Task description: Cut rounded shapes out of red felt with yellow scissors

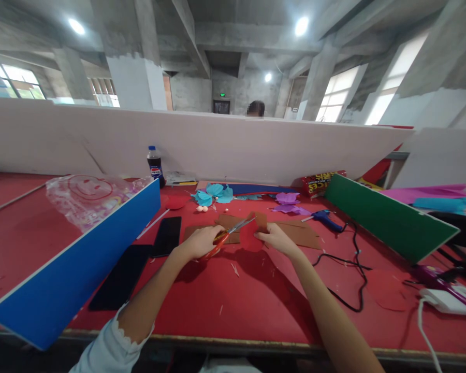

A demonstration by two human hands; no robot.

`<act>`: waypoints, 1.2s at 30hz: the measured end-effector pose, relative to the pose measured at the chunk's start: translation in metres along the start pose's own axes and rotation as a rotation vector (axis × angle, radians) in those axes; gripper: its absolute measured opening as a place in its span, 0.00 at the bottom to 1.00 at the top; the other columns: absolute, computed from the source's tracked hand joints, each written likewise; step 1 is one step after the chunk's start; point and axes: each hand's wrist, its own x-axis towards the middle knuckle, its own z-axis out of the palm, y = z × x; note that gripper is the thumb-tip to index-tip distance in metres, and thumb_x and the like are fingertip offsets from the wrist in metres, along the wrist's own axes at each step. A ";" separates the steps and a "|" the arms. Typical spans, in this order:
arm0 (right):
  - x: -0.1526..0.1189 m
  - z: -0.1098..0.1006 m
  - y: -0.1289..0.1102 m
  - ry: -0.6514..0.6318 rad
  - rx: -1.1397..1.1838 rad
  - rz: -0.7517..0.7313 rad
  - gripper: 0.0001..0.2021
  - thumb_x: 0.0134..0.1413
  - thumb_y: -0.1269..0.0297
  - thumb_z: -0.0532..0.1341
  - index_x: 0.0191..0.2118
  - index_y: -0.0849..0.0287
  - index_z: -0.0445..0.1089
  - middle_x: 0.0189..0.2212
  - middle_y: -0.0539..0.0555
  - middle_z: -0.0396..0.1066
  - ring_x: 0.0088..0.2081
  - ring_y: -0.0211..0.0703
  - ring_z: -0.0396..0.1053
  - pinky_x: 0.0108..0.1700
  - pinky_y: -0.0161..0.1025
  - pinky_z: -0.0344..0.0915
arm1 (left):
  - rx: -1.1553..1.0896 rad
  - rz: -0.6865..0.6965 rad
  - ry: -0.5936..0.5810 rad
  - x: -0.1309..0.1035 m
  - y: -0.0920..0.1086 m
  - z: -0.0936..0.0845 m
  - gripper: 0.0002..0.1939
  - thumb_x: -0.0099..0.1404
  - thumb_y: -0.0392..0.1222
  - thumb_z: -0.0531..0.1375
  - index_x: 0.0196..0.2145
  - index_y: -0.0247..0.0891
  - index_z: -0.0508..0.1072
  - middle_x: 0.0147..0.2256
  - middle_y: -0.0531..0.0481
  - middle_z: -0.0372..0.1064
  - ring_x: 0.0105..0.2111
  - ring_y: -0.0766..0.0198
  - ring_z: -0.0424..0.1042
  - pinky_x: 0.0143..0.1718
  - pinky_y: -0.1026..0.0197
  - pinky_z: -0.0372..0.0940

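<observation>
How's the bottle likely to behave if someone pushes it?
Bottle: probably tips if pushed high, as it stands upright, taller than wide. Likely fairly weighty, since dark drink shows high in it. Spilling seems unlikely: the blue cap is on. Its round body might roll once down.

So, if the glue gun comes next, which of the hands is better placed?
Probably the right hand: it is nearer the blue glue gun, though it would first have to release the red piece. The left hand is farther off and holds the scissors.
</observation>
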 end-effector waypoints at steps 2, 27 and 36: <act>0.000 0.000 0.001 -0.005 0.002 0.001 0.10 0.40 0.67 0.53 0.30 0.64 0.68 0.23 0.49 0.68 0.24 0.36 0.62 0.27 0.31 0.58 | -0.013 0.006 0.015 0.001 -0.001 0.002 0.23 0.53 0.40 0.54 0.48 0.45 0.59 0.44 0.49 0.66 0.41 0.57 0.67 0.40 0.60 0.60; 0.000 0.002 0.003 0.000 -0.093 -0.018 0.11 0.40 0.66 0.53 0.31 0.64 0.68 0.23 0.49 0.66 0.24 0.36 0.60 0.26 0.31 0.56 | -0.003 -0.040 -0.025 0.001 0.001 -0.003 0.18 0.55 0.40 0.53 0.45 0.43 0.62 0.41 0.48 0.67 0.38 0.59 0.68 0.33 0.65 0.60; 0.003 0.002 0.006 -0.023 -0.053 -0.013 0.09 0.40 0.67 0.53 0.28 0.64 0.67 0.22 0.49 0.66 0.24 0.36 0.60 0.28 0.32 0.57 | 0.050 0.013 -0.004 0.002 -0.002 -0.001 0.17 0.55 0.40 0.52 0.44 0.44 0.64 0.38 0.48 0.69 0.37 0.59 0.68 0.31 0.66 0.59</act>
